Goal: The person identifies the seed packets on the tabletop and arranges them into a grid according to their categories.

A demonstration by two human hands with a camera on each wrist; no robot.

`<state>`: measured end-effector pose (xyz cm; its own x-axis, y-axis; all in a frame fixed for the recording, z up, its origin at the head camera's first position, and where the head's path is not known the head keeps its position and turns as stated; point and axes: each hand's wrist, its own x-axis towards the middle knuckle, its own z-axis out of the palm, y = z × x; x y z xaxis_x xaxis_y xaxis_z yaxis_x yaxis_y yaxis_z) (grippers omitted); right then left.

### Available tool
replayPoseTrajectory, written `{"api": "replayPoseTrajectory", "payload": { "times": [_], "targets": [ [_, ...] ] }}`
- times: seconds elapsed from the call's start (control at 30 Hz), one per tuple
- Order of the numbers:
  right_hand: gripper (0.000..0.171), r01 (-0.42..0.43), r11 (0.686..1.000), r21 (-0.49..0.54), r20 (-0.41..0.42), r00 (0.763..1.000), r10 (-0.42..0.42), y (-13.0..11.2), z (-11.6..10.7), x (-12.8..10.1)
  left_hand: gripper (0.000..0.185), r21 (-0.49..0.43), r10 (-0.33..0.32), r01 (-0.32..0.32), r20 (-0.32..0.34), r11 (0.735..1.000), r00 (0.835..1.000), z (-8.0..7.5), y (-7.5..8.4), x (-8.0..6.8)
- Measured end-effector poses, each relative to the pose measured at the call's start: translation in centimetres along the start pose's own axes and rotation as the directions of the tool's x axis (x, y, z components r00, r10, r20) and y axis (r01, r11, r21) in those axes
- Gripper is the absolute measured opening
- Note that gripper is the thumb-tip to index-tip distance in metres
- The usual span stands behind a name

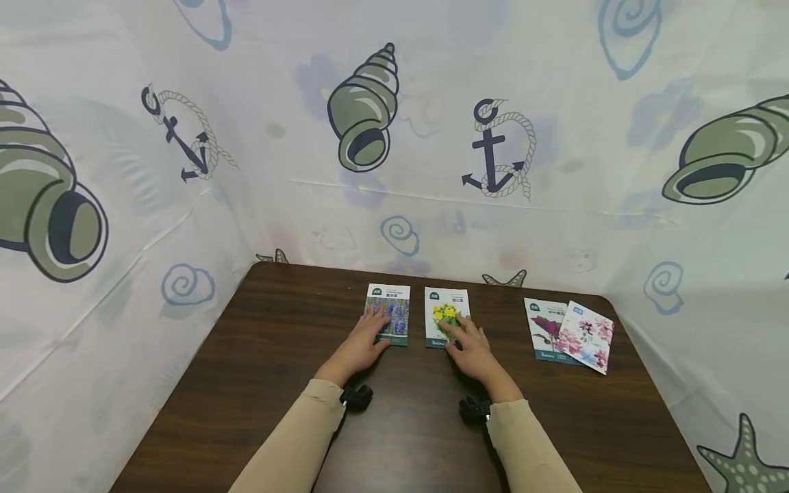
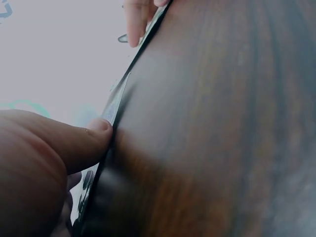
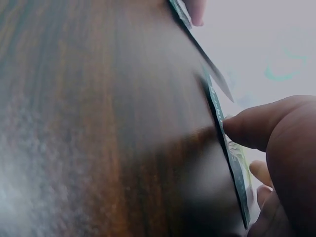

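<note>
Toward the far side of the brown table lie two flower seed packets, side by side with a gap between them. My left hand [image 1: 362, 348] rests on the packet with purple flower spikes [image 1: 398, 311], fingers spread over its left part and thumb near its bottom edge. On the packet with yellow flowers [image 1: 445, 299] rests my right hand [image 1: 474, 350], its fingers across the lower right part. In the left wrist view the left thumb [image 2: 94, 138] lies at a packet's edge. The right thumb [image 3: 247, 126] likewise touches a packet's edge in the right wrist view.
At the right of the table [image 1: 259, 329], a packet with pink blossoms [image 1: 588, 342] lies askew, overlapping a packet with a dark purple flower [image 1: 544, 326]. A patterned cloth [image 1: 431, 226] with shells and anchors hangs behind the table and at its sides.
</note>
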<state>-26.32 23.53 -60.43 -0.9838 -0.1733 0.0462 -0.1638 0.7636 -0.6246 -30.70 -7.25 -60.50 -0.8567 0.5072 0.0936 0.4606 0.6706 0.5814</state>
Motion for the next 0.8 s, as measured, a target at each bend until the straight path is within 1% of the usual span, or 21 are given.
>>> {"api": "replayPoseTrajectory", "payload": {
  "times": [0.1, 0.23, 0.37, 0.47, 0.53, 0.6, 0.67, 0.7, 0.8],
  "targets": [
    [0.054, 0.001, 1.000, 0.027, 0.015, 1.000, -0.002, 0.1, -0.1, 0.0, 0.060, 0.022, -0.004, 0.004, 0.004, 1.000, 1.000, 0.0, -0.1, 0.0],
    [0.052, 0.021, 0.994, 0.105, 0.007, 1.000, -0.022, 0.3, -0.5, 0.0, 0.059, 0.032, 0.002, -0.002, 0.001, 0.999, 1.000, -0.1, -0.1, 0.1],
    [0.051, 0.043, 0.979, 0.197, -0.009, 0.999, -0.042, 0.8, -1.0, 0.1, 0.058, 0.027, 0.021, -0.020, -0.017, 0.999, 1.000, -0.1, -0.1, 0.2],
    [0.051, 0.008, 0.962, 0.274, -0.001, 1.000, -0.008, 1.0, -1.4, -0.2, 0.058, 0.036, 0.015, -0.014, -0.015, 0.999, 1.000, 0.0, -0.1, 0.2],
    [0.051, -0.031, 0.943, 0.332, 0.015, 1.000, 0.027, 1.0, -1.6, -0.6, 0.058, 0.043, 0.007, -0.006, -0.005, 0.999, 1.000, 0.2, -0.2, 0.1],
    [0.051, -0.070, 0.927, 0.369, 0.026, 0.998, 0.065, 1.1, -1.8, -1.1, 0.058, 0.042, 0.004, -0.004, -0.002, 0.999, 1.000, 0.2, -0.2, 0.0],
    [0.052, -0.090, 0.916, 0.390, 0.029, 0.996, 0.086, 1.2, -2.1, -1.6, 0.057, 0.035, 0.008, -0.007, -0.005, 0.999, 1.000, 0.3, -0.2, -0.1],
    [0.052, -0.094, 0.916, 0.390, 0.023, 0.995, 0.093, 1.3, -2.3, -1.8, 0.057, 0.035, 0.010, -0.010, -0.008, 0.999, 1.000, 0.3, -0.2, -0.2],
    [0.052, -0.083, 0.929, 0.361, -0.007, 0.996, 0.092, 1.8, -3.1, -2.4, 0.057, 0.036, 0.012, -0.012, -0.015, 0.999, 1.000, 0.3, -0.2, -0.1]
  ]
}}
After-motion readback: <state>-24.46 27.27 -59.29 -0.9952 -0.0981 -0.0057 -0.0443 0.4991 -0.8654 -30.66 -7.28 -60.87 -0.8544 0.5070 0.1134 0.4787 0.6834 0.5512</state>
